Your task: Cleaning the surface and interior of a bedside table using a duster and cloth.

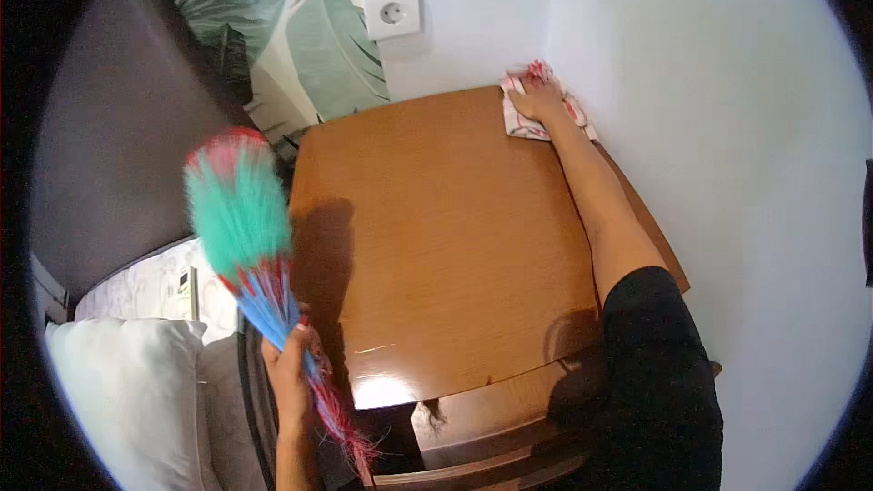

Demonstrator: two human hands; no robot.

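My left hand [293, 358] is closed around the blue handle part of a bristle duster [239, 218], whose green and red bristles point up and away beside the table's left edge. Red strands trail from the duster's lower end. At the far right corner of a brown wooden tabletop [436, 239], my right hand [539, 99] presses flat on a white and red checked cloth [524, 124]. A red tufted bunch shows just beyond its fingers. The palm and the cloth under it are hidden.
White walls meet behind the table; a wall socket [392, 11] sits above its back edge. At the left are a dark padded headboard [123, 116], a white pillow [123, 389] and a remote control [187, 293] on the bedding. A wooden chair back [491, 416] adjoins the front edge.
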